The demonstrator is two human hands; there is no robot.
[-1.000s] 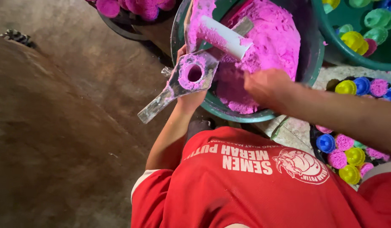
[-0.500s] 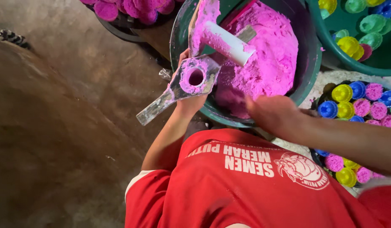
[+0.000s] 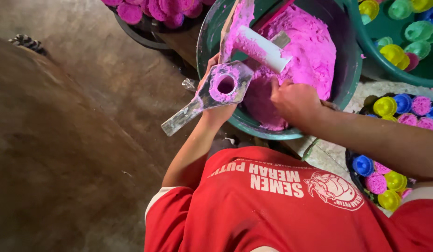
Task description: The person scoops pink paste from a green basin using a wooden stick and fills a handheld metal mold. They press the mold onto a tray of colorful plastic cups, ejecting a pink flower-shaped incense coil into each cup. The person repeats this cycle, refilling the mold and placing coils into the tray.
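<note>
Down at the middle of the view, the left hand point(image 3: 216, 100) is closed around a flat metal paddle-shaped tool point(image 3: 212, 95), its fingers wrapped underneath so that only their tips and the wrist show. The tool has a round hole point(image 3: 226, 84) ringed with pink powder, and its grey handle end points down and to the left, out over the rim of the basin. It is held tilted at the near left edge of a large green basin point(image 3: 343, 70) heaped with bright pink powder point(image 3: 305, 51). The right hand point(image 3: 293, 100) reaches into the basin from the right, palm down with the fingers curled into the powder just beside the tool; whether it grips a handful I cannot tell. Above the tool, a white tube point(image 3: 265, 46) sticks out sideways from an upright board caked in pink, and the tube's end sits just above the right hand. At the upper right, a second green tub point(image 3: 366, 56) holds small round cups in yellow, green and blue. To the lower right, more small cups point(image 3: 396, 109) in yellow, blue and pink lie packed close together in a dark tray. At the top left, a dark bowl point(image 3: 137, 32) holds pink lumps. A red shirt point(image 3: 272, 210) fills the bottom of the view, and bare brown floor point(image 3: 76, 140) spreads to the left.
</note>
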